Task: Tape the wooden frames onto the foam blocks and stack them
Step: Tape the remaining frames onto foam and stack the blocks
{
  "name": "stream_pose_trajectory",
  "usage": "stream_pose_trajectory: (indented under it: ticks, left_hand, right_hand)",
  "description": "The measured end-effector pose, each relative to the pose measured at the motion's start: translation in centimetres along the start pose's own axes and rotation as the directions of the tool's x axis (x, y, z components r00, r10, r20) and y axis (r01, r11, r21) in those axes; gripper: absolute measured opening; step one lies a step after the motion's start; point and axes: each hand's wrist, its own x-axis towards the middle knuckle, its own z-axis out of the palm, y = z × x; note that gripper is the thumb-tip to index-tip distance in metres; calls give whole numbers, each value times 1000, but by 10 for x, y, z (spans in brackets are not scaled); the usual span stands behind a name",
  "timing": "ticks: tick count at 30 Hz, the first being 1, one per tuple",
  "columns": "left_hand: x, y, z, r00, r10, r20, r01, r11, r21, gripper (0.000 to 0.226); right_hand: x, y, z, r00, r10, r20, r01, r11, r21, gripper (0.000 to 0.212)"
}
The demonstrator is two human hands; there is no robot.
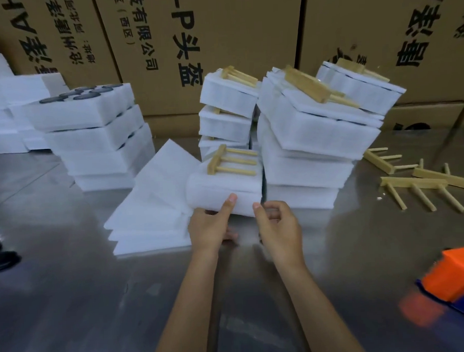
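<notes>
White foam block (pixel 223 187) sits on the steel table (pixel 71 302), a wooden frame (pixel 231 161) lying on top. Left hand (pixel 209 227) grips its near edge, thumb pressed on the front face. Right hand (pixel 276 221) hovers just beside it, fingers curled; whether they pinch anything cannot be told. Finished stacks (pixel 304 146) stand behind. Loose frames (pixel 417 186) lie right. Orange object (pixel 453 272) is blurred and cut off.

On a steel table (pixel 70 262), the left hand (pixel 209 227) grips the near edge of a foam block (pixel 223 189) with a wooden frame (pixel 231 161) lying on top. The right hand (pixel 277 224), fingers curled, is at the block's right corner. Foam stacks (pixel 303 135) stand behind, loose frames (pixel 417 186) to the right, an orange dispenser (pixel 456 275) nearer, and cartons (pixel 219 30) at the back.
</notes>
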Motion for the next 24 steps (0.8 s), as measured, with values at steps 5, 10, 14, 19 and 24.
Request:
stream_pose_trajectory:
  ticks: [5,10,14,19,24]
  left_hand:
    - [20,6,4,992,129,-14,-110,894,435,70]
    - [25,4,15,983,185,-8,-149,813,563,75]
    - [16,3,18,963,267,-28,-214,827,519,43]
    - [1,4,18,905,424,38,-377,755,536,38]
    - [8,40,3,807,579,-114,-516,786,341,18]
  right_hand:
    - [3,6,2,999,-13,46,15,999,-42,9]
    - [4,10,5,998,-54,44,60,990,-131,13]
    - [5,6,4,996,-30,79,40,991,-128,14]
    - [3,4,-1,995,-18,101,30,992,-120,17]
    - [5,7,-1,993,37,113,-31,998,-52,17]
